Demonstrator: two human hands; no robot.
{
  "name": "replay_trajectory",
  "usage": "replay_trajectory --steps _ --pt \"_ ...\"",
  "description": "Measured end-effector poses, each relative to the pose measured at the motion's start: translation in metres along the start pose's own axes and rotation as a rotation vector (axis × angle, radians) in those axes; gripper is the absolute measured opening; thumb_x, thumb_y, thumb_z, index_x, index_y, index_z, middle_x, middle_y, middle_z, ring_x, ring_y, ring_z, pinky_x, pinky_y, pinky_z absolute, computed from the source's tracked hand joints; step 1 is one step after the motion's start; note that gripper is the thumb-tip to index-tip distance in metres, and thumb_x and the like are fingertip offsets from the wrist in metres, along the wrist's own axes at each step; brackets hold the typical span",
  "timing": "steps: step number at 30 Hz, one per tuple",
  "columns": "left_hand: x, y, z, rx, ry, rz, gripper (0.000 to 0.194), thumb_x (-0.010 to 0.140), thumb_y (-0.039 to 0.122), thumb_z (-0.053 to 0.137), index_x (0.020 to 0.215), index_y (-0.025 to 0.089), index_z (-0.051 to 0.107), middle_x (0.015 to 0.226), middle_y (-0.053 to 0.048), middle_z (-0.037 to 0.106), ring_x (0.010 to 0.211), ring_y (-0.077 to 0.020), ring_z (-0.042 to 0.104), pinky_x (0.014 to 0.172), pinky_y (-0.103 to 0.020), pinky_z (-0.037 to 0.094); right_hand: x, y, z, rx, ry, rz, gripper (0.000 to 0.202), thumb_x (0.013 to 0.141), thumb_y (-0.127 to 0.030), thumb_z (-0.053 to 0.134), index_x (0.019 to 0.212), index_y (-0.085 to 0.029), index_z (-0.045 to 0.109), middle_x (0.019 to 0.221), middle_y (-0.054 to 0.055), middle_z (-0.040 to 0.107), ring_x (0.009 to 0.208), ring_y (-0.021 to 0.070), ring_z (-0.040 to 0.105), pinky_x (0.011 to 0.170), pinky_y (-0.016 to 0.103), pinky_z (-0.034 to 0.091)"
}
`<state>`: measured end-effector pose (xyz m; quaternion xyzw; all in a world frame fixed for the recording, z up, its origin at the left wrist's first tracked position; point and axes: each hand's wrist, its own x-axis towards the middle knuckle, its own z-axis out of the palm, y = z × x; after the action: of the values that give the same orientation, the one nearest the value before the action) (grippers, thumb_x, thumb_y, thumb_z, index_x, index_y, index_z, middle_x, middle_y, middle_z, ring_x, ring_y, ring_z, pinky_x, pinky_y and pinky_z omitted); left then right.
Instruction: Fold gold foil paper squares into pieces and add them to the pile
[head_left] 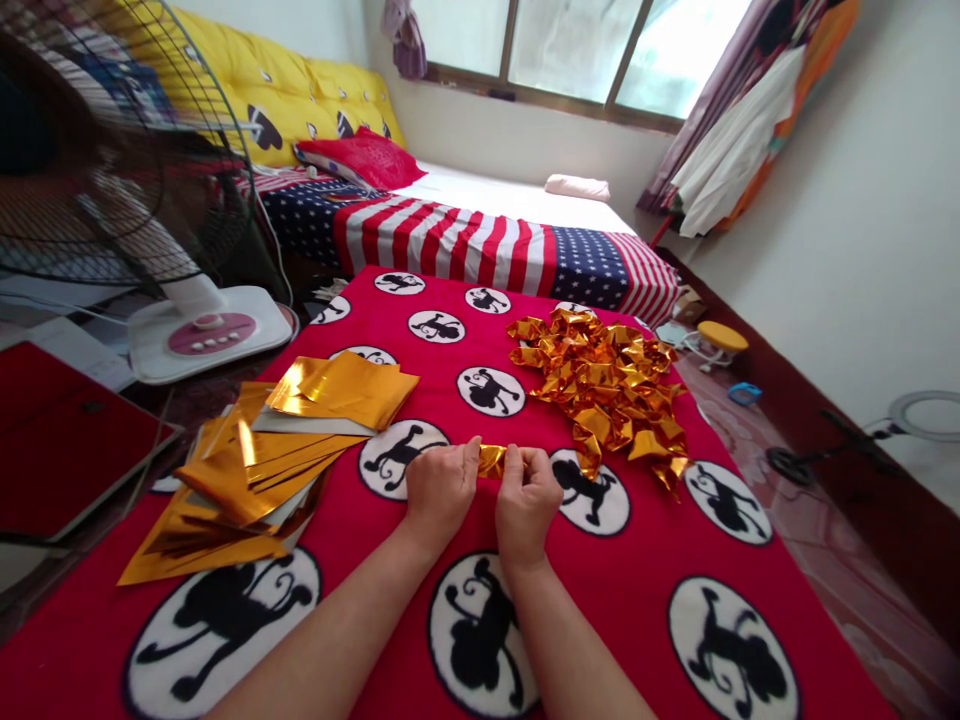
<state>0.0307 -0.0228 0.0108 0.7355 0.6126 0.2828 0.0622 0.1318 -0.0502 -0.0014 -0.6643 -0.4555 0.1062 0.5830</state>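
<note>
Between my two hands a small piece of gold foil paper (492,461) is stretched over the red cloth. My left hand (442,488) is closed, pinching its left end between thumb and fingers. The right end is pinched the same way by my right hand (529,498). Left of my hands lies a loose stack of flat gold foil sheets (262,450), some showing a pale back. Beyond my right hand is a heap of folded, crinkled gold foil pieces (607,385). Both piles are apart from my hands.
A red cloth with monkey prints (615,600) covers the surface under my hands. At the left stand a fan (210,330) and a dark red panel (67,440). Behind is a bed (480,240); a yellow-topped stool (722,336) and a ring-light stand (832,450) are at the right.
</note>
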Motion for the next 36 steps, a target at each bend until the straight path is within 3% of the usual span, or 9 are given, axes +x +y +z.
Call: replay_trajectory --steps 14,27,36 --pt "0.0027 -0.0009 -0.003 0.009 -0.05 -0.056 0.055 0.098 0.04 0.032 0.064 0.016 0.069 0.062 -0.009 0.069 0.052 -0.0153 0.057 0.051 -0.029 0.019 -0.0004 -0.006 -0.002 -0.009 -0.012 -0.051 0.027 0.091 -0.035 0.05 0.07 -0.018 0.053 0.06 -0.003 0.052 0.053 0.0113 0.046 0.055 0.023 0.037" --pt "0.0009 0.0001 -0.0008 -0.006 -0.042 -0.003 0.056 0.098 0.039 0.03 0.062 0.016 0.067 0.062 -0.009 0.069 0.052 -0.0145 0.056 0.051 -0.029 0.02 0.0012 -0.0021 -0.0011 0.051 -0.013 0.057 0.028 0.091 -0.039 0.05 0.072 -0.018 0.054 0.061 -0.002 0.054 0.054 0.0121 0.047 0.055 0.023 0.037" --pt "0.0047 -0.0008 -0.0019 -0.004 -0.072 -0.079 0.056 0.098 0.041 0.031 0.065 0.016 0.069 0.063 -0.01 0.07 0.054 -0.0162 0.059 0.052 -0.029 0.021 -0.0006 -0.0028 -0.0014 0.016 -0.024 0.012 0.027 0.091 -0.036 0.05 0.072 -0.018 0.054 0.062 -0.002 0.054 0.056 0.0121 0.048 0.057 0.023 0.037"
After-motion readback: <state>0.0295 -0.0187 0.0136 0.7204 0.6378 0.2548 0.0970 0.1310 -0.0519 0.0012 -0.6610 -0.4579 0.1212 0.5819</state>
